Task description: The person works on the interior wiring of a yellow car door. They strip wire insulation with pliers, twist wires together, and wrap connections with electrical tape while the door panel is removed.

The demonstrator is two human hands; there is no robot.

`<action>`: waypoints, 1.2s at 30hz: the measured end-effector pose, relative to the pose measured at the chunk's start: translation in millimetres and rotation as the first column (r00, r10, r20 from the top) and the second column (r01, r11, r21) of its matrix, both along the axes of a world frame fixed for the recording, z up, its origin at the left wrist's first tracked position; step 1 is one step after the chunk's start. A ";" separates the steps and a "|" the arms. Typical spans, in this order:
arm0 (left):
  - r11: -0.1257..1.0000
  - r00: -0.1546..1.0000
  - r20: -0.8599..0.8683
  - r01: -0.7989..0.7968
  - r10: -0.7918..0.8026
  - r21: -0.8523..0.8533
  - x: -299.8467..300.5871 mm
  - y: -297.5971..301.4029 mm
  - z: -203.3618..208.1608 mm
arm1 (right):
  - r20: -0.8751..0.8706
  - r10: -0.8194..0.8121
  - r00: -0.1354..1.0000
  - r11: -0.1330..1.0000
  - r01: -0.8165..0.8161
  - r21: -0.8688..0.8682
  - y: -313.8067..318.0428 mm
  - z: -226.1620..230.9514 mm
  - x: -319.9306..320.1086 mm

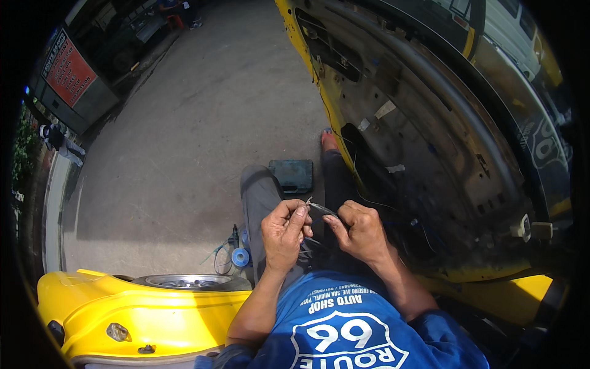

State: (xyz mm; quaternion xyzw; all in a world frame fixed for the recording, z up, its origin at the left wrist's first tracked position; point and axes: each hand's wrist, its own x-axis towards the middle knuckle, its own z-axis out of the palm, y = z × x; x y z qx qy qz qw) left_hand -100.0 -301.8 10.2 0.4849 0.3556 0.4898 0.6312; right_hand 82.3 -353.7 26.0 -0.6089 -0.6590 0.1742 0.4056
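My left hand and my right hand meet above my lap, both pinching a thin wire between thumb and fingers. The wire's bare end pokes up from my left fingertips. More dark wires trail from my right hand toward the stripped inner side of an open yellow car door. I sit on the ground in grey trousers and a blue shirt, legs stretched forward.
A dark flat case lies on the concrete by my knees. A blue tape roll and small tools with loose wire sit at my left hip. A yellow car fender with a wheel is at the lower left.
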 end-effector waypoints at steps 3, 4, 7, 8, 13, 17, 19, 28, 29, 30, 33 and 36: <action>0.996 0.992 0.123 0.048 -0.039 -0.073 -0.9 1.6 0.0 | -0.225 -0.025 0.974 0.979 -0.021 -0.203 1.9 -4.7 4.9; 0.999 0.997 0.083 0.006 -0.002 -0.041 0.4 1.8 -0.1 | -0.372 -0.026 0.928 0.976 -0.057 -0.210 2.3 -5.1 4.8; 0.999 0.999 -0.005 -0.039 0.040 0.033 1.8 1.8 1.3 | -0.575 -0.097 0.812 0.958 -0.080 -0.275 5.5 -2.2 3.6; 0.998 0.998 -0.037 -0.046 0.048 0.048 2.0 1.3 1.8 | -0.634 -0.055 0.772 0.976 -0.093 -0.198 7.1 -0.3 2.2; 0.963 0.974 -0.190 -0.072 0.125 0.260 5.7 -0.2 5.0 | -0.683 -0.021 0.730 0.984 -0.106 -0.144 20.2 10.4 -1.7; 0.897 0.902 -0.361 -0.061 0.238 0.438 4.6 -2.2 9.9 | -0.654 -0.040 0.756 0.971 -0.124 -0.203 21.6 13.8 -0.6; 0.889 0.887 -0.393 -0.042 0.243 0.456 4.4 -3.5 11.3 | -0.656 -0.056 0.753 0.973 -0.107 -0.206 21.7 12.8 -1.8; 0.994 0.979 -0.189 0.093 -0.082 0.052 -4.5 -0.5 6.7 | -0.519 0.144 0.842 0.986 -0.168 0.001 19.8 4.8 4.7; 0.984 0.975 -0.143 0.160 -0.170 -0.079 -9.0 1.3 6.2 | -0.482 0.194 0.854 0.977 -0.211 0.020 20.5 2.8 7.1; 0.944 0.963 0.006 0.265 -0.269 -0.197 -13.3 3.9 5.5 | -0.547 0.236 0.803 0.965 -0.260 0.034 21.3 0.1 8.0; 0.706 0.839 0.380 0.538 -0.391 -0.461 -20.0 9.3 2.2 | -0.705 0.313 0.636 0.930 -0.358 0.089 21.4 -8.5 7.5; 0.450 0.591 0.726 0.786 -0.350 -0.423 -16.6 5.2 -0.6 | -0.814 0.297 0.499 0.917 -0.387 0.097 20.3 -13.9 5.0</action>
